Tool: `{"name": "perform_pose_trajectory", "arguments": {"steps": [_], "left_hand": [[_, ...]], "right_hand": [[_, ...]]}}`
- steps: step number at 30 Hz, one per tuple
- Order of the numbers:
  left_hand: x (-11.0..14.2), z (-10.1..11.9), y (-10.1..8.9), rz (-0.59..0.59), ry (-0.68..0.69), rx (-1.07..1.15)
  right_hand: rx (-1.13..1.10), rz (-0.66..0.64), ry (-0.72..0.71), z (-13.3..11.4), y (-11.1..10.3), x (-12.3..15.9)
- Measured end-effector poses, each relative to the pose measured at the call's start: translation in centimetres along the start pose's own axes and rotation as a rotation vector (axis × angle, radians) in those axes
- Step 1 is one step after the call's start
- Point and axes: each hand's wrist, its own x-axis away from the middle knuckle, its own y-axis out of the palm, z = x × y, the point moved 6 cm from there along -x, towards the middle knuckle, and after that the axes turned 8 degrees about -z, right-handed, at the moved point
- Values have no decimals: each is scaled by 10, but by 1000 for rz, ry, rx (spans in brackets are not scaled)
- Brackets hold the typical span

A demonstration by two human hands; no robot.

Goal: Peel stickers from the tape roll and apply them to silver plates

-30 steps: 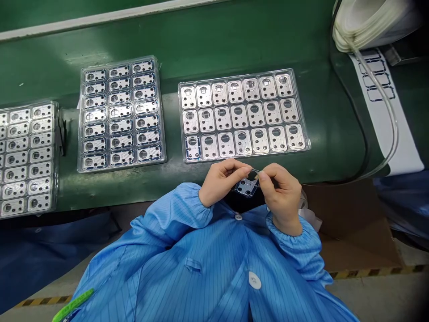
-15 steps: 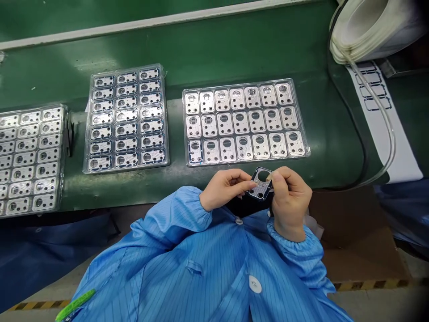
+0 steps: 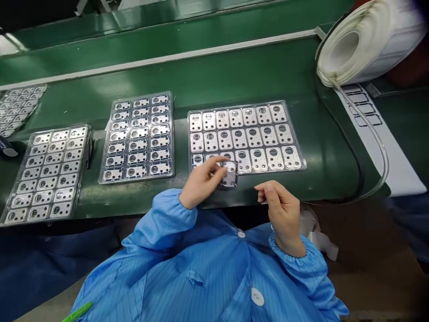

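Observation:
A small metal plate [image 3: 229,178] with rounded corners and holes is pinched between the thumb and fingers of my left hand [image 3: 201,182]. It hovers over the near edge of the clear tray [image 3: 303,164] in front of me, which holds rows of similar silver plates. Most of those look plain; the near-left one [image 3: 197,160] has a dark blue border. Lower and to the right, clear of that tray, is my right hand [image 3: 283,213], thumb and fingers pressed together. Whatever is between them, if anything, is too small to tell.
Left of the front tray lies another tray [image 3: 172,172] of blue-bordered plates. Further left are a third tray [image 3: 75,210] and part of a fourth [image 3: 22,105]. At right, a roll of white backing [image 3: 372,44], a strip with dark frame-shaped stickers [image 3: 398,156] and a black cable [image 3: 348,138].
My hands have parted. The left has carried the plate leftward to the tray's near edge, and the right has let go of it. The camera view has shifted, showing more of the far left.

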Motion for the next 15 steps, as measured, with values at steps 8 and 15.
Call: {"name": "perform_pose_trajectory", "arguments": {"steps": [8,15], "left_hand": [[-13,-11,-31,270,-87,-808],[-6,-2,-23,329,80,-1005]], "right_hand": [[118,335,61,21,-75,23],[94,678,167,52,-132,52]]}}
